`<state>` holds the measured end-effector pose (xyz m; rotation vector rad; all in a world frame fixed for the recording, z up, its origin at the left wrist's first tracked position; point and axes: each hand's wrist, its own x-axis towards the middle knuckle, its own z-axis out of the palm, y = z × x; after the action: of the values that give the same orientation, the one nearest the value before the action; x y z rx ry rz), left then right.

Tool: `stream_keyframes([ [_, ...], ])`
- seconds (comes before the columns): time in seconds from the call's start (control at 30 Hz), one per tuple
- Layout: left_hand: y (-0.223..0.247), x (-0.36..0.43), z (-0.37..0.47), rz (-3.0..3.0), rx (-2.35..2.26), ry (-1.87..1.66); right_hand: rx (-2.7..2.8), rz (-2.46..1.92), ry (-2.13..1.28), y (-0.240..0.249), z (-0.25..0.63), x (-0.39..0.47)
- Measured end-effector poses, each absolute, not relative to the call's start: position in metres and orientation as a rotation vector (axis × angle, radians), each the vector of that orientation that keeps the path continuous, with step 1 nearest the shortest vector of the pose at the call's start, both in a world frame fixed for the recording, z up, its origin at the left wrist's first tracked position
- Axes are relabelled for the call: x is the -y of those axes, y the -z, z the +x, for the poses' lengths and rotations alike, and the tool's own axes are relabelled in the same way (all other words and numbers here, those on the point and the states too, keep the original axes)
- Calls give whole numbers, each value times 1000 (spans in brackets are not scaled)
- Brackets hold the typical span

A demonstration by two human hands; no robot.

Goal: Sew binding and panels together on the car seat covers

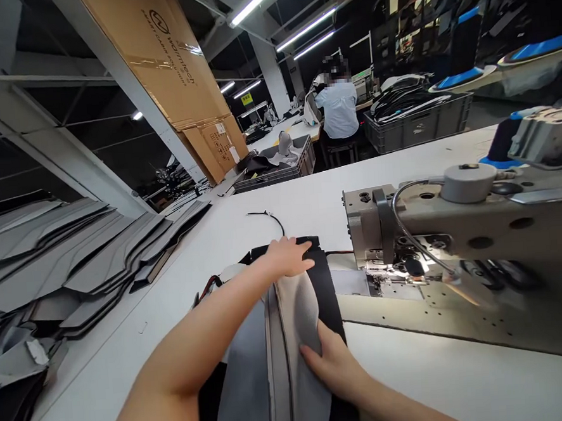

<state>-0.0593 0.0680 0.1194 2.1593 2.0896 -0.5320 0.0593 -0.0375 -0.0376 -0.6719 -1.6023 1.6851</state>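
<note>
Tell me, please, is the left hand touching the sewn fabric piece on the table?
Touching. The head view shows the left hand lying flat on the far end of the fabric piece, with no gap.

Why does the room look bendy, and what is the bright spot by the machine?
In the head view, the wide lens curves the ceiling lights; the sewing machine has a small lamp glaring near its needle; the far person has a blurred face.

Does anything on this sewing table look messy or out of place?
Mostly tidy. The stack of grey cut panels at the left is fanned and slipping, not squared, and a loose black cord lies alone on the white table.
</note>
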Motion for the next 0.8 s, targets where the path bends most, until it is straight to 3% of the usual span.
stream_keyframes([
  [0.17, -45, -64, -90, 2083, -2144, 460, 2053, -439, -1505, 35, 96, 30],
  [0.33, -10, -10, -133, 2183, -2093, -322, 2656, 40, -912, 11, 133, -14],
  [0.4, -6, -7, -137, 2215, -2054, -630, 2726, 69, -751, 12, 130, -27],
  [0.47, -5, -18, -134, 2264, -2060, -719, 2734, -2, -603, 25, 116, -32],
  [0.67, -9, -74, -116, 2449, -2078, 177, 2480, -335, -161, 70, 76, -13],
  [0.8, -18, -89, -111, 2439, -1926, 444, 2384, -361, -4, 75, 87, 16],
])
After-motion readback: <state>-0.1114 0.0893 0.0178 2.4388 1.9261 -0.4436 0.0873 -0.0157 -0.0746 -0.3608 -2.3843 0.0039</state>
